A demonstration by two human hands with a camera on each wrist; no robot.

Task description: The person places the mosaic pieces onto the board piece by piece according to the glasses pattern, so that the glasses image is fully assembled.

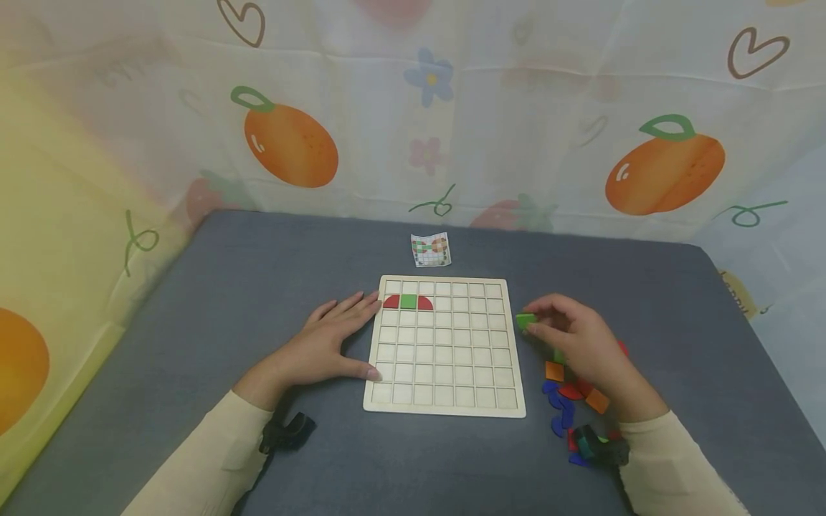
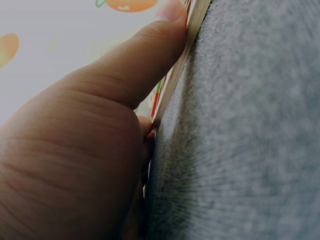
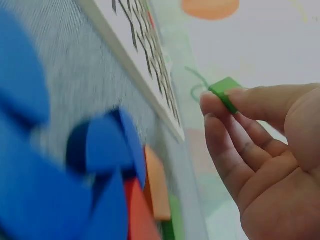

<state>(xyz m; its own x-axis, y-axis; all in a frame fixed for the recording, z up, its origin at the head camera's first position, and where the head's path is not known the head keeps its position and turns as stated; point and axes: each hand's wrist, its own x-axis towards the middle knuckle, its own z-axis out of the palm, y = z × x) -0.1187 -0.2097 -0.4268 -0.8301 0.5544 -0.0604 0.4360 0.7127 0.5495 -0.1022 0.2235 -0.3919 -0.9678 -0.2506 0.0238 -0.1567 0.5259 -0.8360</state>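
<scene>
A wooden grid board (image 1: 445,414) lies flat on the table. Along its second row, at the left end, sit a red quarter-round piece (image 1: 392,302), a green square (image 1: 409,302) and another red quarter-round piece (image 1: 425,303). My left hand (image 1: 323,347) rests against the board's left edge, fingers straight and spread, the thumb touching the frame near the lower corner. Just off the board's right edge, my right hand (image 1: 577,333) pinches a green square tile (image 3: 225,92) between thumb and fingertips, held above the table.
Loose blue, red, orange and green pieces (image 1: 554,371) lie in a heap right of the board, partly under my right forearm. Behind the board is a small pattern card (image 1: 431,251) with a coloured grid. A printed curtain (image 1: 503,143) hangs beyond the table's far edge.
</scene>
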